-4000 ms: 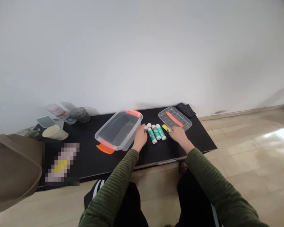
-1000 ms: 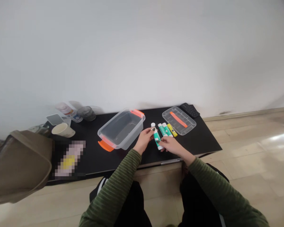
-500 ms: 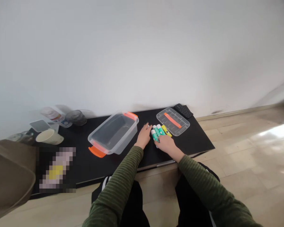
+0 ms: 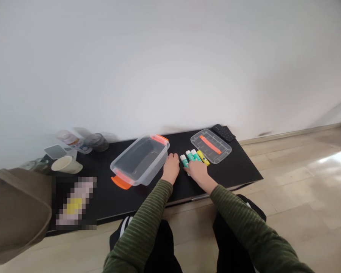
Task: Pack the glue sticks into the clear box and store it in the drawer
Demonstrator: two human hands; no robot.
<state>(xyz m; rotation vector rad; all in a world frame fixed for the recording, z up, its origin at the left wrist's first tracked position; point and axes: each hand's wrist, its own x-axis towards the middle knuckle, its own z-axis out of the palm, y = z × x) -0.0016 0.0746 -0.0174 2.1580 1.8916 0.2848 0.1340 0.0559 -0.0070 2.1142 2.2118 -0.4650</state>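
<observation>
At eleven o'clock from our right hand [image 4: 198,172], green-and-white tubes [image 4: 190,156] lie, near ends covered (whether gripped, we cannot tell). Our left hand [image 4: 171,167] curls, the box [image 4: 154,168] at its nine o'clock, any hold hidden; uneven pressure could roll the tubes apart.

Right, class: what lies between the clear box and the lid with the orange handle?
In the head view: the left hand, three visible green tubes partly covered by the right hand, then a yellow tube.
</observation>
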